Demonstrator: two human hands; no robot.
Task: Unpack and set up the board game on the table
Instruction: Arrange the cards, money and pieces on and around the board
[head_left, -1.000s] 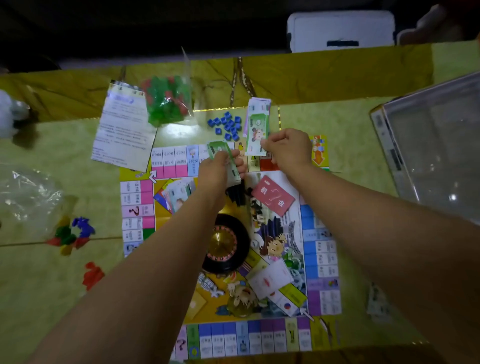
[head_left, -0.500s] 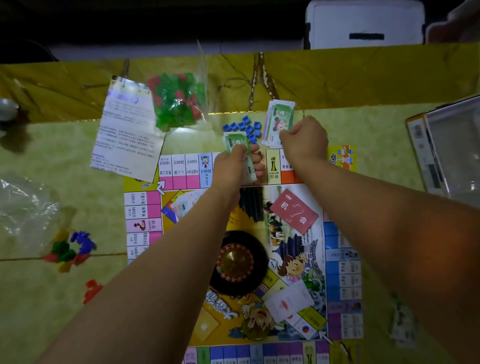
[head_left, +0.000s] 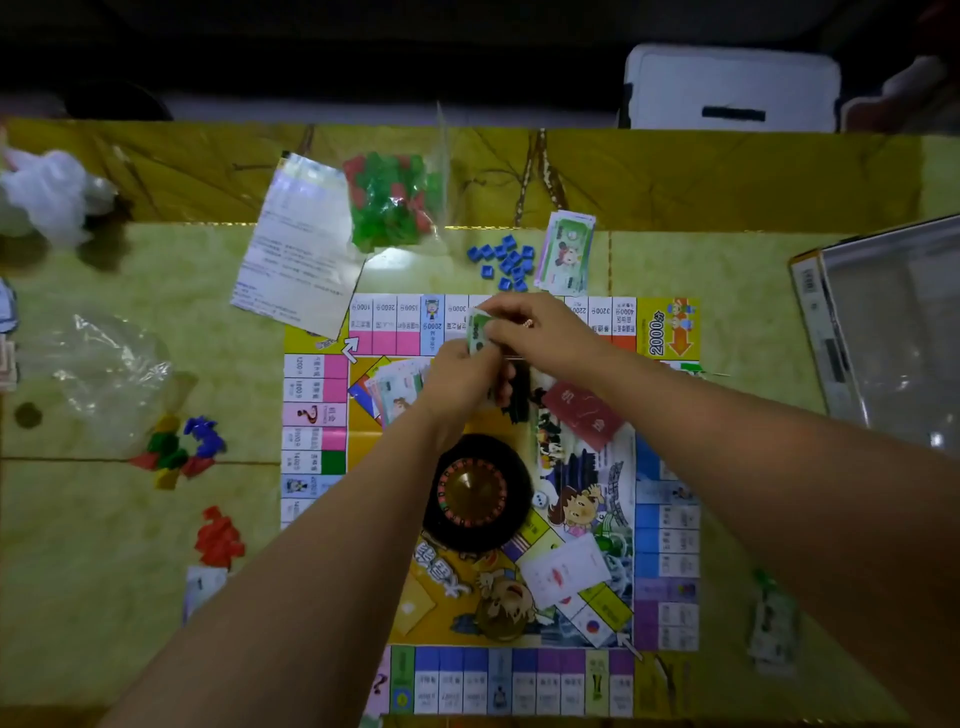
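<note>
Both hands meet over the far edge of the board (head_left: 667, 571), at its twelve o'clock. The left hand (head_left: 462, 376) has its grip closed round the lower part of a wad of notes (head_left: 478, 332), knuckles up. The right hand (head_left: 540, 332) reaches in from three o'clock and pinches the wad's upper end with curled fingers. Both forearms run in from the six o'clock side. Only the green top of the wad shows, and it points to about twelve o'clock.

A board lies flat on the surface, its yellow "2000" corner at one o'clock. On it sit a roulette wheel (head_left: 475, 493) near the middle and a red card (head_left: 587, 410) at two o'clock of the wheel. More notes are fanned (head_left: 397, 387) at eleven o'clock.

Beyond the board, at twelve o'clock, a second stack of notes (head_left: 566, 254) lies lengthwise from twelve to six, just beside loose blue pieces (head_left: 506, 262). At eleven o'clock a clear bag (head_left: 395, 200) holds green and red pieces, next to a leaflet (head_left: 301, 244). An open box (head_left: 893, 332) sits at three o'clock.
</note>
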